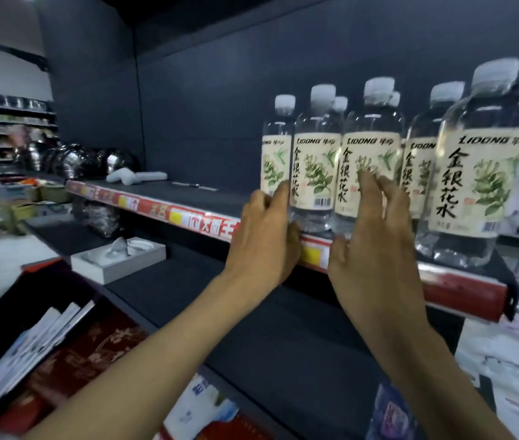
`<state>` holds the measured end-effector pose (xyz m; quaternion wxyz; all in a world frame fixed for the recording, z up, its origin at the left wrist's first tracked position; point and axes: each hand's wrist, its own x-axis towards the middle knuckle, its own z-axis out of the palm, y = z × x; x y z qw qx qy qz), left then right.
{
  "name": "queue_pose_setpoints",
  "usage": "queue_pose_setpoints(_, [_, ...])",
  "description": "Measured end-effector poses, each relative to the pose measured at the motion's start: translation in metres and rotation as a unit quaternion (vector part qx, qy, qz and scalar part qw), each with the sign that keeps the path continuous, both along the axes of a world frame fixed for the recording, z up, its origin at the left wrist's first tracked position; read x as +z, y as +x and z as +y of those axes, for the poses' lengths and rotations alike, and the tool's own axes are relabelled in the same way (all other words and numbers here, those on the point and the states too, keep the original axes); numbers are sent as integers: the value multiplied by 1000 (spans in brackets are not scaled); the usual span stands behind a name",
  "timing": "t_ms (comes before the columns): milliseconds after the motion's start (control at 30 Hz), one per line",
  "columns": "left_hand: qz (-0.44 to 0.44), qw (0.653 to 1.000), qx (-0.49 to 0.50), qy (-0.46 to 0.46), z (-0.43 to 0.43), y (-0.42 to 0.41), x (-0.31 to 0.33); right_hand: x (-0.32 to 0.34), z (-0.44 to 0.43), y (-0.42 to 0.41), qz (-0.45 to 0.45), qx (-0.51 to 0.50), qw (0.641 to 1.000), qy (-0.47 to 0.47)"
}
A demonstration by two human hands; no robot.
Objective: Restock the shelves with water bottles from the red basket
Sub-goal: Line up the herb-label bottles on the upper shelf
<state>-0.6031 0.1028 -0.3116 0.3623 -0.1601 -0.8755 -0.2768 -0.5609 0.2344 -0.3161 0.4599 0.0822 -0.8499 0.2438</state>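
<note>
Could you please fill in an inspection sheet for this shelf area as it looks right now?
Surface: dark shelf with red price strip; left half bare.
Job's things: labelled water bottles upright at the shelf's right end, some in a second row behind; red basket not in view.
Clutter: grey box on the lower shelf; booklets below left.
Hands: left hand and right hand open, at the front bottles; contact unclear.
Cables: nothing seen.
Surroundings: steel bowls and blurred store shelving at left.
</note>
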Motion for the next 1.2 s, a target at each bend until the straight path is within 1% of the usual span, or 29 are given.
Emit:
queue_pose_setpoints(33, [12,998,36,-58,-7,9,-1,-1,-4,5,3,3,1000,10])
queue_pose_setpoints(100, [22,981,114,-155,-23,29,-4,-6,-15,15,-4,22,999,29])
queue_pose_setpoints(167, [24,962,185,-201,-39,52,-12,-15,-30,23,-20,71,996,44])
queue_pose_setpoints(333, [4,923,302,-239,-94,117,-58,-58,-88,47,-78,189,976,69])
queue_pose_setpoints(433, [-50,898,372,-229,-147,172,-103,-99,-140,73,-116,277,949,94])
queue_pose_setpoints(500, [-94,878,423,-205,-185,220,-136,-126,-180,97,-145,341,922,108])
queue_pose_setpoints(600, [-173,830,504,-164,-237,303,-188,-168,-242,142,-185,434,870,145])
queue_pose_setpoints(733, [-266,765,583,-71,-288,415,-260,-228,-317,213,-230,554,777,191])
queue_pose_setpoints(833, [-363,701,614,13,-315,486,-312,-272,-360,259,-282,590,717,241])
queue_pose_setpoints(900, [-416,671,610,73,-329,522,-346,-301,-382,281,-329,599,674,281])
queue_pose_setpoints(967, [-450,646,598,149,-340,549,-381,-333,-399,297,-384,598,628,317])
queue_pose_setpoints(1033, [-461,612,596,239,-350,566,-414,-368,-408,306,-430,580,589,362])
queue_pose_setpoints(1067, [-448,598,601,285,-354,570,-429,-385,-409,310,-449,567,567,393])
queue_pose_setpoints(1133, [-410,570,617,356,-360,574,-458,-411,-408,316,-477,537,509,475])
queue_pose_setpoints(1167, [-398,555,624,380,-361,575,-472,-420,-408,319,-482,527,477,512])
queue_pose_setpoints(1200, [-392,538,632,398,-361,575,-485,-427,-407,321,-483,520,455,538])
